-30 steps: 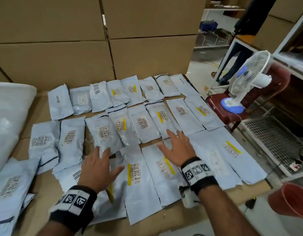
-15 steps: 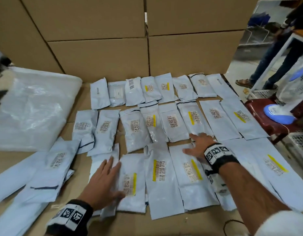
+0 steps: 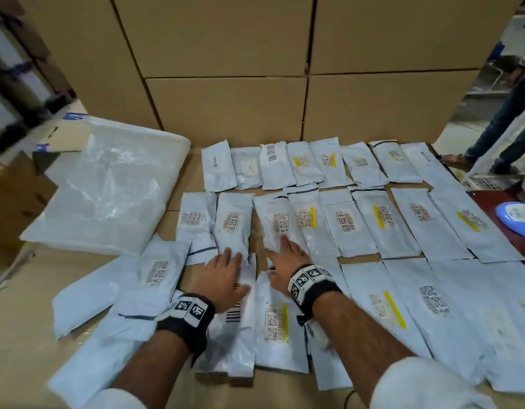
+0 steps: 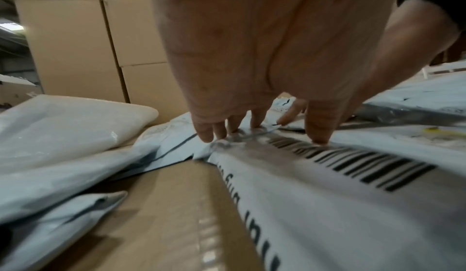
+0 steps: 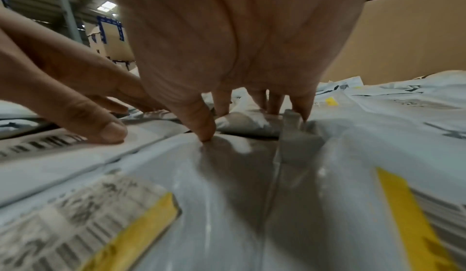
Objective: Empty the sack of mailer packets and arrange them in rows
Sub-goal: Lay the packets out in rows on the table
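Grey mailer packets lie in rows on a cardboard table top [image 3: 25, 314]. My left hand [image 3: 225, 276] rests flat with straight fingers on a barcoded packet [image 3: 240, 329], whose barcode also shows in the left wrist view [image 4: 353, 161]. My right hand [image 3: 287, 261] presses flat on a yellow-striped packet [image 3: 277, 323] of the near row, its fingertips [image 5: 205, 133] touching the plastic. The two hands lie side by side. The flattened translucent sack [image 3: 107, 187] lies at the left. Loose packets [image 3: 155, 273] sit crooked at the near left.
Stacked brown cartons [image 3: 225, 69] wall off the back of the table. At the far right a person's legs [image 3: 497, 125] stand on the floor, beside a red chair [image 3: 491, 199] holding a blue fan base [image 3: 517, 214].
My right hand has moved left across the near row until it lies next to my left hand. My left hand has shifted slightly forward over the barcoded packet. The view has swung left.
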